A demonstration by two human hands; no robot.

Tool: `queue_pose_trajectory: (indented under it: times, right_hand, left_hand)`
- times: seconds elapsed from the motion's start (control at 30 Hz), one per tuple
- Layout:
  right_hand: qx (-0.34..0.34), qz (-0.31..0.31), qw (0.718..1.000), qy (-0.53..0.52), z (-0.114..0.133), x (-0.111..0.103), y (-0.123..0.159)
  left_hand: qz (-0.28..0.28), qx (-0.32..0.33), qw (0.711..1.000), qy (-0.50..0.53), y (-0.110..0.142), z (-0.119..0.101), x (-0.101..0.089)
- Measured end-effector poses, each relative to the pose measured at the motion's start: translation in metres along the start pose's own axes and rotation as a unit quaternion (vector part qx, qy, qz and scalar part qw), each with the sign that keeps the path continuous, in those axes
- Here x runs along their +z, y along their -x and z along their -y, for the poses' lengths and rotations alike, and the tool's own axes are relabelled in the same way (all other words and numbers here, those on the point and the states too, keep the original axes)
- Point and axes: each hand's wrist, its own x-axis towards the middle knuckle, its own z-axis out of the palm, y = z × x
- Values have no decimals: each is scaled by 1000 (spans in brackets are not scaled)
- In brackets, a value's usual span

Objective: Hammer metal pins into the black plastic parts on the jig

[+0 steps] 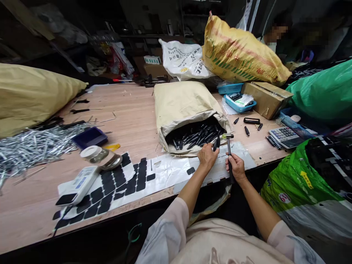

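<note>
At the mouth of one open sack (183, 96), a black pen-like piece (215, 146) is pinched in the nearly closed left grip (206, 157). One hammer (229, 146) is held head-up in the right grip (236, 168), closed round its handle. The piece seems to be being positioned; steadiness is called for. Three loose black pieces (246, 131) lie rightward on the counter (132, 110); the sack's contents cannot be counted.

Calculator (286, 136) R of open sack (184, 97) — jar (101, 157) L
</note>
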Motion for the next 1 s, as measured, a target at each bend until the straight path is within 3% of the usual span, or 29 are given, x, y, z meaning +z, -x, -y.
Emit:
queue_pose_trajectory:
  times: [0.1,0.2,0.3,0.43,0.67,0.77,0.87,1.0]
  right_hand:
    - [4,6,1000,-2,0,1,-1]
    - [5,11,1000,-5,0,1,-1]
    - [2,18,1000,-3,0,1,0]
    - [-1,20,1000,17,0,-1,1]
    - [-15,49,991,122,-1,-3,7]
    - [-61,64,970,226,5,-5,20]
    - [-141,80,929,332,13,-7,37]
    - [-207,91,890,396,19,-7,52]
  left_hand:
    - [9,-3,1000,-26,-15,-5,13]
    - [8,-6,1000,-26,-9,5,10]
    - [-11,12,1000,-20,6,28,-4]
    - [28,81,996,-21,24,66,-20]
    - [17,144,982,121,25,105,-8]
    - [14,148,978,143,22,109,-4]
    - [17,146,978,149,21,110,-3]
    - [22,135,980,147,20,110,-2]
